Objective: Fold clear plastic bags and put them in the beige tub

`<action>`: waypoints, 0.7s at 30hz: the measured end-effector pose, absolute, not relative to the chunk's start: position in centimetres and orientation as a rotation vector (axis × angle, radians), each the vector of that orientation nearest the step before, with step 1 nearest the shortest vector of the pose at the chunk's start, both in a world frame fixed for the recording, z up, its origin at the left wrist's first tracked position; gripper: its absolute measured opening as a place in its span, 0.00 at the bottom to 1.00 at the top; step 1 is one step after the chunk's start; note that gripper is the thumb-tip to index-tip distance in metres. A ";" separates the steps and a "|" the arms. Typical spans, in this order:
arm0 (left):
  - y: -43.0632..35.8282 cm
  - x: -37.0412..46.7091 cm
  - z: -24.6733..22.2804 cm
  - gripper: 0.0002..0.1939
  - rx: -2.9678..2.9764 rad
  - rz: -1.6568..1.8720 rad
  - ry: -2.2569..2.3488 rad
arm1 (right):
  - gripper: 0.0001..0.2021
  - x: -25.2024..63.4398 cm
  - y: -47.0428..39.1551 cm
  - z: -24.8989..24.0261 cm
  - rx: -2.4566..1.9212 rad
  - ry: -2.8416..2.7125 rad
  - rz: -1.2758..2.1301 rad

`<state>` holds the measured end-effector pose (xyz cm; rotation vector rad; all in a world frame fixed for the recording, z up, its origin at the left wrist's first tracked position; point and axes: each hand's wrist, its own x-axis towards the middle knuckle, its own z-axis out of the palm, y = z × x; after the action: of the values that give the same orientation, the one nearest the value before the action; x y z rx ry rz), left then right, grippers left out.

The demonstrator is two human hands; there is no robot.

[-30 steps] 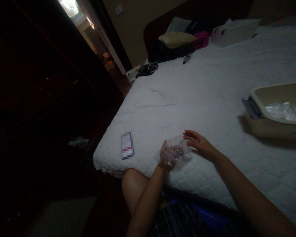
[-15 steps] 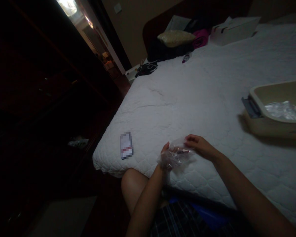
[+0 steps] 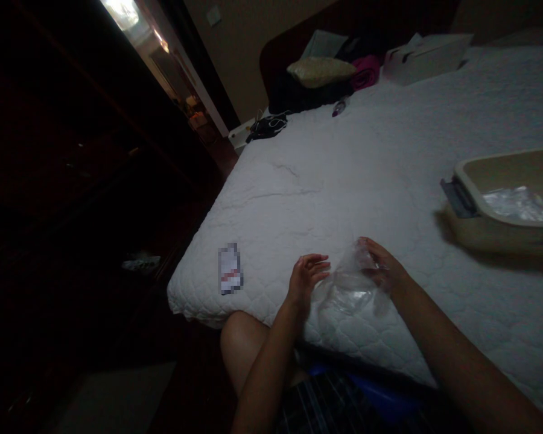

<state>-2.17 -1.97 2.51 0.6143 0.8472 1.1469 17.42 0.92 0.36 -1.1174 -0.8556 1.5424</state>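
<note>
A clear plastic bag (image 3: 346, 289) hangs over the near part of the white quilted bed cover (image 3: 326, 205). My right hand (image 3: 377, 262) grips the bag near its upper edge, and film partly covers those fingers. Just left of the bag is my left hand (image 3: 308, 276), its fingers apart and curved toward the plastic, holding nothing. Whether a fingertip touches the film I cannot tell. The bag looks see-through, with no contents that I can make out.
A beige tub (image 3: 502, 232) with a grey handle, holding crumpled clear plastic, stands at the right. A blurred-out flat item (image 3: 230, 269) lies near the bed's left corner. Toward the headboard are a white box (image 3: 428, 60), a pillow (image 3: 321, 71) and dark cloth.
My left hand has come out from under the plastic and moved clear to its left, fingers spreading. The bag has shifted right with my right hand.
</note>
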 end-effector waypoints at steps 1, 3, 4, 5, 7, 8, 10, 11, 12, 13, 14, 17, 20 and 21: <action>-2.2 -2.4 3.1 0.20 0.664 1.181 0.875 | 0.15 17.3 0.9 0.4 -1.139 -0.810 1.541; -2.8 -2.6 4.2 0.20 0.774 1.188 0.911 | 0.15 17.0 0.8 0.5 -1.167 -0.727 1.530; -3.1 -2.6 4.6 0.20 0.845 1.164 0.924 | 0.15 16.9 0.8 0.6 -1.170 -0.723 1.533; -3.5 -2.5 4.8 0.21 0.928 1.128 0.943 | 0.15 16.7 0.8 0.6 -1.174 -0.717 1.534; -4.0 -2.0 5.0 0.25 1.095 1.083 1.018 | 0.15 16.6 0.8 0.7 -1.177 -0.709 1.534; -4.2 -1.7 4.9 0.26 1.157 1.081 1.069 | 0.16 16.5 0.8 0.7 -1.176 -0.707 1.535; -4.2 -1.3 4.3 0.23 1.208 1.090 1.146 | 0.16 16.5 0.9 0.6 -1.171 -0.715 1.541; -4.1 -1.2 3.9 0.18 1.213 1.083 1.161 | 0.16 16.5 0.9 0.7 -1.166 -0.719 1.548; -3.9 -1.2 3.5 0.13 1.208 1.072 1.162 | 0.16 16.5 0.9 0.7 -1.162 -0.721 1.557; -3.6 -1.3 3.2 0.10 1.194 1.056 1.159 | 0.16 16.5 0.8 0.7 -1.158 -0.723 1.566; -3.3 -1.4 2.9 0.09 1.163 1.047 1.160 | 0.17 16.5 0.8 0.8 -1.156 -0.722 1.567; -2.5 -2.1 2.6 0.10 0.972 1.084 1.184 | 0.17 16.6 0.5 1.1 -1.170 -0.746 1.544; -2.0 -2.8 2.9 0.12 0.794 1.142 1.189 | 0.18 16.6 0.4 1.3 -1.143 -0.777 1.544; -1.8 -3.1 3.0 0.12 0.768 1.152 1.186 | 0.19 16.6 0.4 1.3 -1.116 -0.765 1.563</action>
<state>-3.07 -1.83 3.03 0.7676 1.1861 1.1525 16.56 0.41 1.31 -1.1162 -0.7654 1.5627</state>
